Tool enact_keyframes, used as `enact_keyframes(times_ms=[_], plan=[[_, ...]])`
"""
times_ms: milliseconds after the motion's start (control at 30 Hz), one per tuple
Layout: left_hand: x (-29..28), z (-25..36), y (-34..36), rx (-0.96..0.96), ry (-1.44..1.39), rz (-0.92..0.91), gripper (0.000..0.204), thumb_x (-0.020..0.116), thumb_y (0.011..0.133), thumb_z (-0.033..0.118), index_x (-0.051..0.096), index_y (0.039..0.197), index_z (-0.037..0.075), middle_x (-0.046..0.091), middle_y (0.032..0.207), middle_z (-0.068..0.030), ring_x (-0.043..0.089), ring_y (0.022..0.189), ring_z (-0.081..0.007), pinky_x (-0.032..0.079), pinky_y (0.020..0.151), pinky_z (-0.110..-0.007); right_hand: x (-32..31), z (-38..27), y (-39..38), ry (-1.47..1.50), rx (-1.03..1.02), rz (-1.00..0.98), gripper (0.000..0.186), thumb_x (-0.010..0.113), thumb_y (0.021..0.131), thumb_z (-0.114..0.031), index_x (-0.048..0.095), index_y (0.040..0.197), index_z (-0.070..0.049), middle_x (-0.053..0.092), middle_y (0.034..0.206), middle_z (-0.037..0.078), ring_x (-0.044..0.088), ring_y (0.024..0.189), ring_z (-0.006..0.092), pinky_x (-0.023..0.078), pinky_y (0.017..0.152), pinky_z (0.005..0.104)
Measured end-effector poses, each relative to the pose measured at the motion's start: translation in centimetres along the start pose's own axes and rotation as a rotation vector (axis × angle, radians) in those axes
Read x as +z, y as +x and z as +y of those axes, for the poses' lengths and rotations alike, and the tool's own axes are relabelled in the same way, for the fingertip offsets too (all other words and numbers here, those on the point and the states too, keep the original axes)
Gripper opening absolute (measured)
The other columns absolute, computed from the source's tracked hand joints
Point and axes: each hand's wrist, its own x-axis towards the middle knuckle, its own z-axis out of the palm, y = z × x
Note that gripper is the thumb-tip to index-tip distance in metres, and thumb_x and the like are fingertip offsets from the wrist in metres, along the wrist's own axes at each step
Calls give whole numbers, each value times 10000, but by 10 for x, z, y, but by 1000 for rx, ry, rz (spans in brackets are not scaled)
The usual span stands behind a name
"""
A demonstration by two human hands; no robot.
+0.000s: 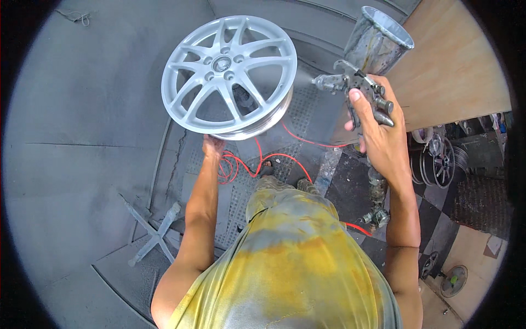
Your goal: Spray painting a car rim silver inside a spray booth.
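Note:
A silver alloy wheel (223,64) with paired spokes hangs tilted in front of me at upper centre. My left hand (213,146) is closed on its lower edge; most of the fingers are hidden behind the rim. To the right, my right hand (379,126) grips a paint-stained spray gun (356,88). The gun's nozzle points left at the wheel, apart from it, and a faint mist shows between them. On the gun sits a metal paint cup (378,41). Below the grip hangs a dirty metal fitting (378,200).
A red air hose (298,164) loops across the floor by my feet. A crossed stand (156,236) is at lower left by the grey wall (82,109). More wheels (438,162) and a fan (454,281) are at right, past a wooden panel (460,66).

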Motion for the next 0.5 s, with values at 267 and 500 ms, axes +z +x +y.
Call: enact_keyframes(times_ms=[267, 500], plan=[[19, -65, -49, -104, -109, -24, 649, 331, 1098, 523, 362, 1457, -17, 515, 1434, -239, 532, 1340, -412, 486, 1088, -569, -6, -13, -13, 89, 131, -185, 316, 679, 1018, -268, 607, 1208, -25, 596, 800, -13, 584, 671, 68, 474, 580, 245], [58, -82, -86, -92, -67, -222, 718, 320, 1107, 482, 167, 1599, -19, 393, 1564, -249, 521, 1357, -401, 484, 1112, -535, -14, -11, -7, 19, -35, -13, 314, 687, 1017, -268, 608, 1200, -25, 608, 822, -1, 580, 674, 84, 478, 600, 256]])
